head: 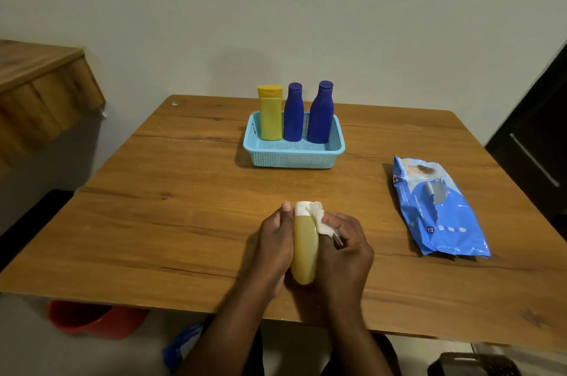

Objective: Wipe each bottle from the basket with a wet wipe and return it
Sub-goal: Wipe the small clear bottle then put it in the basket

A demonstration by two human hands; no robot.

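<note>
A tan bottle [304, 248] with a white cap lies lengthwise between my hands near the table's front edge, cap pointing away from me. My left hand [276, 242] grips its left side, thumb up by the cap. My right hand [343, 248] pinches a crumpled white wet wipe [319, 217] against the bottle's upper right side. At the back of the table a light blue basket [293, 158] holds a yellow bottle [270, 113] and two dark blue bottles [293, 113] [320, 113], all upright.
A blue pack of wet wipes [438, 207] lies on the wooden table [171, 222] to the right. A red bucket [92, 319] sits on the floor under the table's left front. A wooden shelf [40, 99] juts out at the left; a dark cabinet [534, 145] stands at the right.
</note>
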